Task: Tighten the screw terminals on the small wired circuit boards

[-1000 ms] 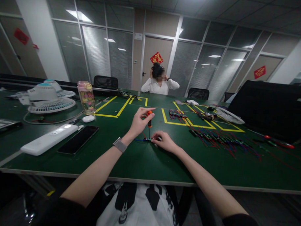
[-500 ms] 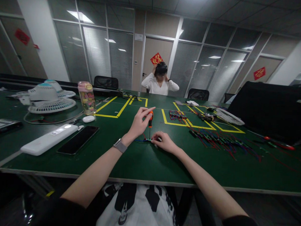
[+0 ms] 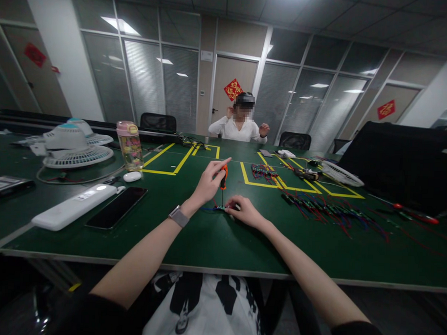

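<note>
1. The small wired part (image 3: 218, 207) lies on the green table (image 3: 213, 243), near its middle, straight ahead of the person.
2. The screwdriver (image 3: 224, 171) stands upright with its tip on the part; the step looks like turning a screw.
3. The left hand (image 3: 207, 185) pinches the orange handle, forefinger stretched over its top.
4. The right hand (image 3: 245, 211), fingers curled close, pins the part at its right end.
5. The next turn calls for an upright shaft and a steady part.
</note>
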A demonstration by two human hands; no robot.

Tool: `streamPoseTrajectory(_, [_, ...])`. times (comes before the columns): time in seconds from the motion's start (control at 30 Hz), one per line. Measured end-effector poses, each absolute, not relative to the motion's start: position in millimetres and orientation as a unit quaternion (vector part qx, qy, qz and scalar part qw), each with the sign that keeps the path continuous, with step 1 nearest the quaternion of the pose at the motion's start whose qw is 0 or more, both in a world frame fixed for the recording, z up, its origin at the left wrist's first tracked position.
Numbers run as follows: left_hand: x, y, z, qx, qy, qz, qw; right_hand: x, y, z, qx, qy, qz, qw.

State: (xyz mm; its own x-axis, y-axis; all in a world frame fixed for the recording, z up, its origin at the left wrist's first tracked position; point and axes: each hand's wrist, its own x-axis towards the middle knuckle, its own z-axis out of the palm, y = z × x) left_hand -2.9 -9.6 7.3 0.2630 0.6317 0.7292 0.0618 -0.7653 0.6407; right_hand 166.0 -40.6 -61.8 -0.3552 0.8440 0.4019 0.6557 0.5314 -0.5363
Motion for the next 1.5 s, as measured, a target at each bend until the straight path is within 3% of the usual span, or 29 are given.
streamPoseTrajectory(0.13, [0.1, -8.3, 5.6, 0.713, 0.212, 0.576, 0.34, 165.6, -40.4, -61.8, -0.463, -0.811, 0.138, 0.328])
streamPoseTrajectory(0.33, [-2.7, -5.3, 4.2, 0.725, 0.247, 0.589, 0.259, 165.6, -39.8, -62.0, -0.467, -0.809, 0.14, 0.328])
streamPoseTrajectory(0.53, [0.9, -5.1, 4.3, 0.699, 0.197, 0.572, 0.381, 165.7, -39.9, -62.0, -0.463, -0.807, 0.15, 0.334])
streamPoseTrajectory(0.77, [0.5, -10.2, 3.2, 0.722, 0.239, 0.596, 0.258, 165.6, -40.0, -61.3, -0.468, -0.807, 0.147, 0.329])
streamPoseTrajectory(0.97, [0.8, -9.7, 4.7, 0.726, 0.202, 0.584, 0.303, 165.5, -40.7, -60.8, -0.474, -0.805, 0.15, 0.324])
streamPoseTrajectory(1.17, [-0.8, -7.5, 3.4, 0.723, 0.251, 0.601, 0.23, 164.9, -41.4, -60.2, -0.471, -0.806, 0.15, 0.327])
streamPoseTrajectory(1.33, [0.1, -4.3, 2.3, 0.722, 0.204, 0.578, 0.32, 165.3, -42.2, -59.4, -0.472, -0.806, 0.145, 0.326])
streamPoseTrajectory(1.5, [-1.7, -8.3, 4.7, 0.724, 0.253, 0.604, 0.218, 165.4, -42.9, -58.2, -0.478, -0.808, 0.137, 0.318])
